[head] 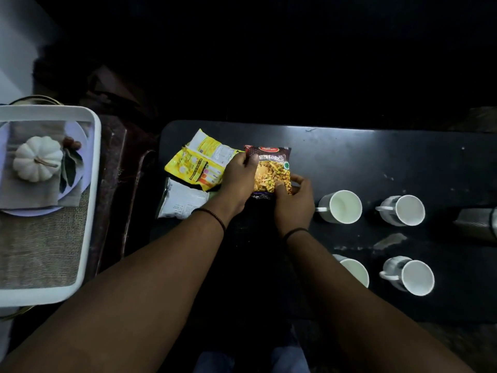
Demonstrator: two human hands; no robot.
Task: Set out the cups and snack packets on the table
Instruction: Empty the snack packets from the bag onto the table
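Observation:
A brown snack packet with a window of yellow mixture sits near the middle of the black table. My left hand grips its upper left edge and my right hand pinches its lower right corner. Left of it lie a yellow packet and a white packet. Several white cups stand upright on the right: two in the far row, two nearer me. My right forearm hides part of the near left cup.
A white tray holding a small white pumpkin on a plate and a burlap mat stands at the left, off the table. A dark metallic container lies at the table's right edge. The room beyond is dark.

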